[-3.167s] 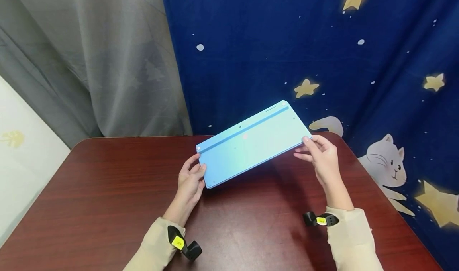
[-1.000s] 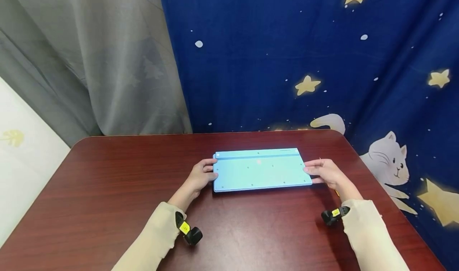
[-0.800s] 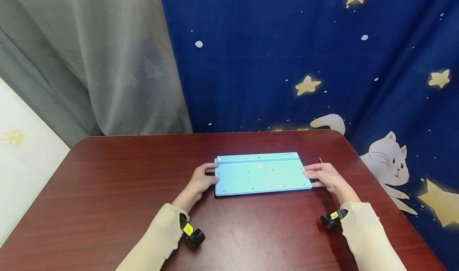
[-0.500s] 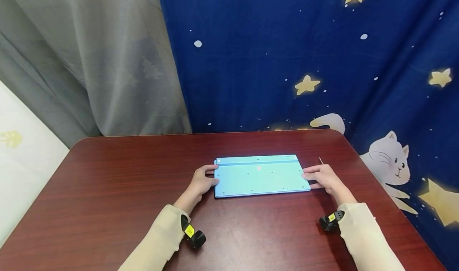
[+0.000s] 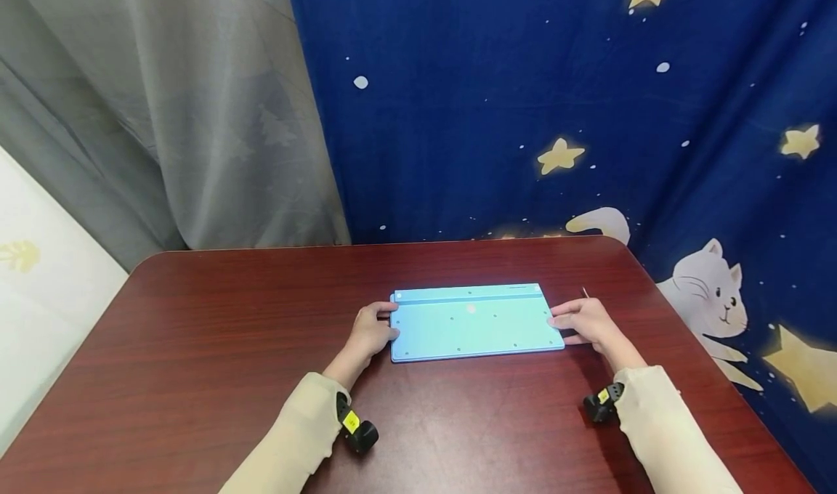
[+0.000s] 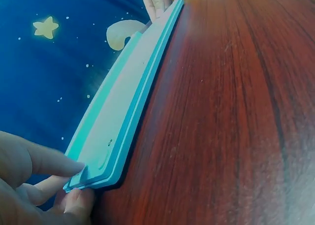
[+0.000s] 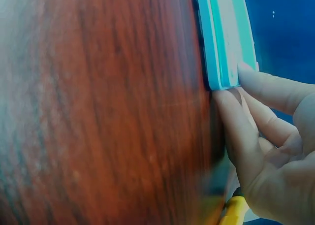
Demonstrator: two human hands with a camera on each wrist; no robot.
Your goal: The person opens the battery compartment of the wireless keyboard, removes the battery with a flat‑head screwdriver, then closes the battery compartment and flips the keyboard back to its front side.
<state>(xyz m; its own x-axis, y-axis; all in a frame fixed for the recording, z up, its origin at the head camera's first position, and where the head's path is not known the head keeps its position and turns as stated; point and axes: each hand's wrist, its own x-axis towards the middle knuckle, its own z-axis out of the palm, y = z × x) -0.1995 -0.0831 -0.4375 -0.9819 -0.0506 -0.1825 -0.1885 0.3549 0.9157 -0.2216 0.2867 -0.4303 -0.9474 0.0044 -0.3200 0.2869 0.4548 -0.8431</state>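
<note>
A light-blue keyboard (image 5: 471,327) appears to lie face down and flat at the table, long side facing me. Its upper face shows small screws and a darker band along the far edge. My left hand (image 5: 370,332) pinches its left end, with fingers and thumb on both sides of the corner in the left wrist view. At the other end, my right hand (image 5: 588,321) pinches the edge; in the right wrist view the keyboard's corner (image 7: 224,62) sits between thumb and fingers. The side facing the table is hidden.
Beneath is a dark red-brown wooden table (image 5: 196,349). Beyond the right hand, a thin rod tip (image 5: 585,292) pokes out; a yellow object (image 7: 235,211) shows there in the right wrist view. Behind hang a grey curtain (image 5: 222,116) and a blue starry curtain (image 5: 458,116).
From a tilted hold in the air, the keyboard has come down to lie level. Over the last second it has shifted slightly toward me, both hands still pinching its ends.
</note>
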